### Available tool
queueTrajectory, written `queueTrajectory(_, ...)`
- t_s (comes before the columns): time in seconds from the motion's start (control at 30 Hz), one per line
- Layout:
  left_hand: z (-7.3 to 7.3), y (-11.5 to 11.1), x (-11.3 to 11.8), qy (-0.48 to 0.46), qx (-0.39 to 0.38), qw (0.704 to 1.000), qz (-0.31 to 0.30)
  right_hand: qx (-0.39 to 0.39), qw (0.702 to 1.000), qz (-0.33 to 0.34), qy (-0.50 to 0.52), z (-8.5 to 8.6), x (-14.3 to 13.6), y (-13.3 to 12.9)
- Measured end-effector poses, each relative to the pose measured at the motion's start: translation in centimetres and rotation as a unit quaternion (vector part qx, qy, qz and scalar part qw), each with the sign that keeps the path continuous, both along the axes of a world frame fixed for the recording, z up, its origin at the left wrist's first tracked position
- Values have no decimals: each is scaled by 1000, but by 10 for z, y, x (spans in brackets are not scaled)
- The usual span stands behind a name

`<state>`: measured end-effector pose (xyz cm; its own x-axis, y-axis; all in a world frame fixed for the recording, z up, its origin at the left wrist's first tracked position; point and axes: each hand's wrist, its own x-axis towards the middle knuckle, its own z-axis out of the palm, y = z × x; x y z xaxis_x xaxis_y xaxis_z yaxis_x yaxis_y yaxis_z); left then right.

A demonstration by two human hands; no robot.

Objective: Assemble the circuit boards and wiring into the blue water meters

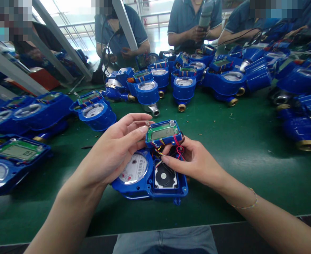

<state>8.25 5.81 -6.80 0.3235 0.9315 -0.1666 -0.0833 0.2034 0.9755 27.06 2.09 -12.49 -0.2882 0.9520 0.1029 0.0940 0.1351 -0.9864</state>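
Observation:
A blue water meter (134,190) lies on the green table with its side compartment open, showing a black round part (163,175) in a white frame. Above that compartment, a small display module (162,132) with a green circuit board is held raised and slightly tilted. My left hand (123,141) grips the module's left edge between thumb and fingers, its palm over the meter's dial (135,169). Beside the red, black and yellow wires (180,151) under the module, my right hand (191,158) has thumb and fingers bent together; what they pinch is partly hidden.
Several blue meters with open display boards stand across the back of the green table (224,141). More lie at the left (15,173) and right (298,130). People in blue shirts sit opposite; one person's hands (197,33) hold a grey tool. Grey metal posts rise at the left.

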Motion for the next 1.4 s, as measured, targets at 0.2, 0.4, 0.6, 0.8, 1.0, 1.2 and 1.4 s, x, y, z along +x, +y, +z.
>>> queueTrajectory(0.2, -1, 0, -1, 4, -1, 1000, 0, 4, 1000, 0, 4, 1, -1, -1)
queueTrajectory(0.4, 0, 0, 1, 4, -2, 1000, 2, 12, 1000, 0, 4, 0, 0, -1)
queueTrajectory(0.6, 1, 1, 1, 4, -1, 1000, 2, 3, 1000, 4, 13, 1, 0, -1)
queueTrajectory(0.8, 0, 0, 0, 8, -3, 1000, -2, -1, 1000, 5, 16, 4, -1, -1)
queueTrajectory(1.0, 0, -1, 2, 16, -3, 1000, 3, 11, 1000, 4, 19, 3, -1, -1)
queueTrajectory(1.2, 1, -2, 1, 9, 0, 1000, 5, 20, 1000, 4, 11, 3, -1, -2)
queueTrajectory(1.4, 0, -2, 0, 5, 4, 1000, 4, 26, 1000, 5, 6, 4, -1, -2)
